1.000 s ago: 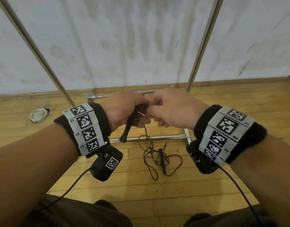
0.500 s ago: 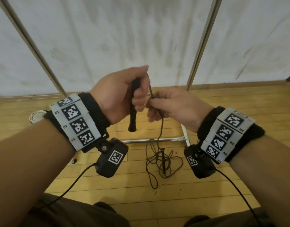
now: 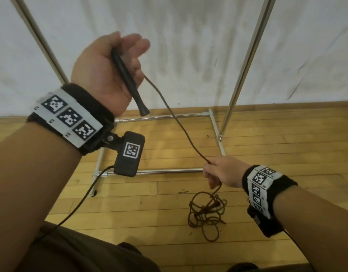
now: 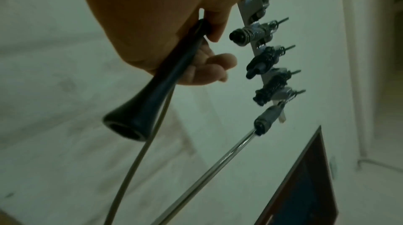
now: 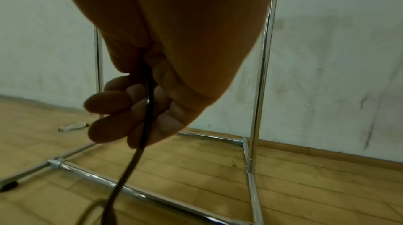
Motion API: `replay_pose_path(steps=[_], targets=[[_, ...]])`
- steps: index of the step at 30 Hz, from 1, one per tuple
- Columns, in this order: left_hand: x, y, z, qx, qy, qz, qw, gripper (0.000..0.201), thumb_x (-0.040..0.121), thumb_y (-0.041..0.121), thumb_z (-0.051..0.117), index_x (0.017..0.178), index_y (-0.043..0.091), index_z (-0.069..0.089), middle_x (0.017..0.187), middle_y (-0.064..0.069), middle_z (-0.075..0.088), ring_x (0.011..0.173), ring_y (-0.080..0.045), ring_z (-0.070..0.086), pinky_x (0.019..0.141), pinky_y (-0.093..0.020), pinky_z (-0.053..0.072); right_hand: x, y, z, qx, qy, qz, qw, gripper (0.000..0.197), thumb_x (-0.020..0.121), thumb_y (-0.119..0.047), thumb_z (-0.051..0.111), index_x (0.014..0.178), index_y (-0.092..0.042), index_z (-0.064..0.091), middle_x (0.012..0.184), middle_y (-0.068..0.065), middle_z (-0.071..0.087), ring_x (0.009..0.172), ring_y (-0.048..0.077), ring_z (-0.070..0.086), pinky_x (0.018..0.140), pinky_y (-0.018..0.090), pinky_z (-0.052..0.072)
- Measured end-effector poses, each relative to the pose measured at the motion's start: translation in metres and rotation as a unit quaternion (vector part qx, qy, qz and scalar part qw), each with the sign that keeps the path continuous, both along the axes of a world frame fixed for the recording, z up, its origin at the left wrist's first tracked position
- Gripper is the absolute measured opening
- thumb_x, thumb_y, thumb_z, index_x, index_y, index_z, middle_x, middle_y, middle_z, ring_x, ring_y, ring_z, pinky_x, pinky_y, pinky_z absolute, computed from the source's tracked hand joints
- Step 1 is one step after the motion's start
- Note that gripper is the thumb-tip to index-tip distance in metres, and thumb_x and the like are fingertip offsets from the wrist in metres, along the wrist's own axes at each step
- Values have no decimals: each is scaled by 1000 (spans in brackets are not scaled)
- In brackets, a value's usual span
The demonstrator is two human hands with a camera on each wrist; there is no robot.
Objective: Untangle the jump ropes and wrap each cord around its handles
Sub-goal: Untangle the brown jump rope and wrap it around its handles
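My left hand (image 3: 110, 65) is raised high at the left and grips a black jump-rope handle (image 3: 128, 79), flared end pointing down; the same handle (image 4: 152, 97) shows in the left wrist view. A dark cord (image 3: 181, 122) runs taut from that hand down to my right hand (image 3: 220, 173), whose fingers are curled round it. The cord (image 5: 148, 108) passes through those fingers (image 5: 109, 103) in the right wrist view. Below the right hand the rest of the cord lies in a tangled heap (image 3: 206, 213) on the floor; a second handle seems to lie inside it.
A chrome rack frame (image 3: 159, 170) stands on the wooden floor against the white wall, with upright poles (image 3: 245, 61) left and right. The left wrist view shows several wrapped ropes (image 4: 263, 61) hanging on rack hooks. A pale coiled thing (image 5: 73, 126) lies by the wall.
The hands were together at chest height; the left hand has risen up and left with the handle, and the right hand has slid down and right along the cord, stretching it.
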State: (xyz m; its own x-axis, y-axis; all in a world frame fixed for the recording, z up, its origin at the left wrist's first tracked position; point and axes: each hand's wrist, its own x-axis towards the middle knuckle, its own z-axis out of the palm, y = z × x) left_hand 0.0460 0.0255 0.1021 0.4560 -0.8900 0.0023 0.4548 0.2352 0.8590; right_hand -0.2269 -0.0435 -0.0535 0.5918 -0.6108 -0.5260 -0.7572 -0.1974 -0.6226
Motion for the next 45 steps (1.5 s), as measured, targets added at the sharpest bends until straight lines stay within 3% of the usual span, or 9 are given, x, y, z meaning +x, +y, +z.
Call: replay_pose_path(steps=[4, 7, 13, 19, 29, 33, 37, 40, 45], targets=[[-9, -3, -26, 87, -186, -39, 978, 35, 97, 31, 69, 126, 10, 74, 120, -6, 79, 61, -15, 64, 60, -28, 56, 19, -1, 25, -56, 61, 73, 994, 32, 109, -32, 40, 102, -16, 67, 73, -2, 66, 64, 10, 63, 68, 26, 52], [-26, 0, -43, 138, -326, -157, 922, 34, 94, 42, 68, 122, 26, 78, 122, 5, 78, 60, -16, 67, 58, -26, 56, 29, -2, 58, -103, 33, 84, 991, 28, 107, -35, 44, 99, -21, 67, 77, -4, 61, 63, 10, 57, 57, 23, 49], [-53, 6, -60, 181, -489, -292, 802, 29, 95, 58, 59, 107, 36, 74, 89, -15, 77, 57, -17, 61, 61, -29, 50, 33, -5, 109, -94, -107, 56, 988, 26, 103, -32, 53, 91, -18, 72, 68, -4, 51, 63, 12, 49, 61, 32, 49], [-51, -2, -56, 163, -446, -240, 846, 40, 86, 56, 71, 87, 16, 71, 62, 6, 54, 47, -11, 45, 53, -32, 40, 20, -10, 118, -78, -187, 47, 978, 21, 100, -28, 58, 90, -15, 72, 55, -5, 46, 51, 9, 47, 56, 22, 50], [-8, -10, -27, 64, -240, -16, 968, 31, 96, 36, 73, 68, 25, 69, 61, 9, 44, 45, -9, 31, 40, -22, 29, -6, -22, 71, -37, -193, 17, 980, 26, 107, -26, 49, 95, -10, 64, 65, 1, 52, 59, 12, 53, 68, 22, 52], [-2, -9, -25, 55, -223, 60, 971, 29, 97, 33, 71, 72, 21, 63, 60, 8, 41, 46, -10, 29, 41, -23, 28, -15, -32, 46, -26, -160, -6, 987, 28, 106, -31, 49, 97, -10, 66, 65, 0, 60, 63, 14, 61, 84, 32, 56], [26, -8, -7, 47, -87, 155, 983, 27, 98, 31, 70, 74, 21, 62, 60, 9, 48, 45, -8, 33, 42, -23, 30, -39, -43, 20, -112, 59, 23, 992, 36, 107, -42, 41, 94, -17, 65, 61, -3, 62, 52, 8, 58, 64, 27, 48], [42, -4, -15, 120, -215, 129, 960, 24, 97, 40, 70, 90, 17, 73, 79, 5, 74, 46, -10, 43, 44, -25, 37, -49, -43, 13, -124, 129, 27, 983, 36, 107, -39, 42, 92, -18, 66, 66, -5, 65, 62, 9, 60, 57, 23, 42], [19, -8, -51, 207, -376, 25, 903, 16, 87, 39, 74, 101, 35, 81, 104, 5, 81, 53, -14, 63, 51, -29, 52, -19, -37, 43, -165, 102, 69, 979, 36, 106, -41, 45, 92, -21, 71, 97, 1, 70, 90, 17, 64, 83, 33, 51]])
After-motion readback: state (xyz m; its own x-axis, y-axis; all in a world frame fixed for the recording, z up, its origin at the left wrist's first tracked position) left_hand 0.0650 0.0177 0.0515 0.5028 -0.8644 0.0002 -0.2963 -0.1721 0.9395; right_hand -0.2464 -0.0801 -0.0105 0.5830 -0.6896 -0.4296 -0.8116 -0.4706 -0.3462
